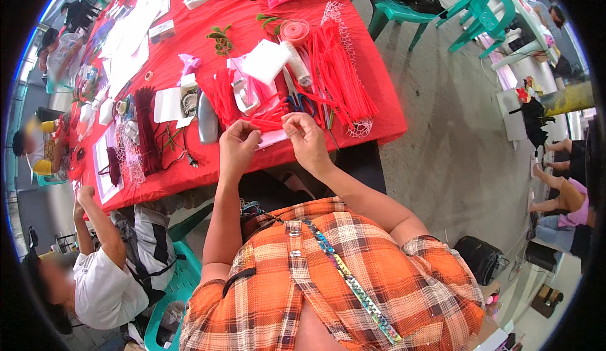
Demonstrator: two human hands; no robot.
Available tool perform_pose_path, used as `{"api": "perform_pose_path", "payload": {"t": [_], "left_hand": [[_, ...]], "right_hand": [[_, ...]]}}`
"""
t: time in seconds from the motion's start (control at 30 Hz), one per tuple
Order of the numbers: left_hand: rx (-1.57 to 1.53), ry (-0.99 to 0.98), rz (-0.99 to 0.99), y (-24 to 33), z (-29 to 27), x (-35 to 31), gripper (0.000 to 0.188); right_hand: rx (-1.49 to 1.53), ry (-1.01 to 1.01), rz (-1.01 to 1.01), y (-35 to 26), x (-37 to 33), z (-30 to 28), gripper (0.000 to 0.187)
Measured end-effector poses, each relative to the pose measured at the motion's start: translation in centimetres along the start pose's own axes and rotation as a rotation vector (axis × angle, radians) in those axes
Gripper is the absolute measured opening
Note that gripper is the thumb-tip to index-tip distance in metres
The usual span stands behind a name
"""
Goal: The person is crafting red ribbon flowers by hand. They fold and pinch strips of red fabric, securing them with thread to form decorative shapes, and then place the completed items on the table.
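Pinches one end of a red strip in left hand, closing thumb and finger narrowly on it. Pinches the other end in right hand, just as narrowly. Cannot tell how firmly. Holds the strip crosswise between both hands, over the near side of the red table. Has scissors with blue handles just beyond right hand. Has a white pad farther up, near a pink roll, with red stems spread to the right. Has a white box and dark red stems to the left. Wears an orange plaid shirt
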State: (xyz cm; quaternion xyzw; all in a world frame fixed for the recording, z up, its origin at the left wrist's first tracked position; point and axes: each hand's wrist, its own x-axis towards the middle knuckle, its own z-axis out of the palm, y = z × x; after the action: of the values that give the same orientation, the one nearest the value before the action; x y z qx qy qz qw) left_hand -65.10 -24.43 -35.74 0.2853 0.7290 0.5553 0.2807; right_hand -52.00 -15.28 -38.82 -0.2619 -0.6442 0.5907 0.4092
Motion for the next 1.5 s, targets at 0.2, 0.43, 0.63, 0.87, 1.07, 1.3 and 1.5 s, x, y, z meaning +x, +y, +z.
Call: {"api": "perform_pose_path", "payload": {"t": [0.2, 0.43, 0.63, 0.87, 1.07, 1.3, 1.5], "left_hand": [[-0.402, 0.116, -0.075, -0.5, 2.1, -1.7, 0.013], [-0.687, 0.286, -0.038, -3.4, 4.6, -5.4, 0.027], [-0.500, 0.417, -0.160, -5.6, -3.3, -3.3, 0.020], [0.856, 0.390, 0.091, -7.7, -6.9, -1.8, 0.027], [0.975, 0.472, 0.273, -10.2, -6.4, -1.8, 0.039], [0.879, 0.618, 0.420, -6.1, -6.0, -2.5, 0.033], [-0.141, 0.293, 0.337, -0.7, -0.7, -1.7, 0.020]], "right_hand": [[0.409, -0.133, 0.658, -0.2, -1.2, 0.2, 0.013], [0.510, -0.194, 0.708, 0.8, -4.4, 3.6, 0.012], [-0.119, -0.466, 0.253, -0.9, -2.5, 4.3, 0.015], [-0.872, -0.388, -0.536, 1.4, 2.6, 2.6, 0.021], [-0.969, -0.474, -0.614, 3.5, 3.3, 3.2, 0.013], [-0.835, -0.339, -0.650, 1.4, 5.6, 2.8, 0.009], [-0.481, -0.336, -0.538, -4.0, 3.9, 3.6, 0.007]]}}
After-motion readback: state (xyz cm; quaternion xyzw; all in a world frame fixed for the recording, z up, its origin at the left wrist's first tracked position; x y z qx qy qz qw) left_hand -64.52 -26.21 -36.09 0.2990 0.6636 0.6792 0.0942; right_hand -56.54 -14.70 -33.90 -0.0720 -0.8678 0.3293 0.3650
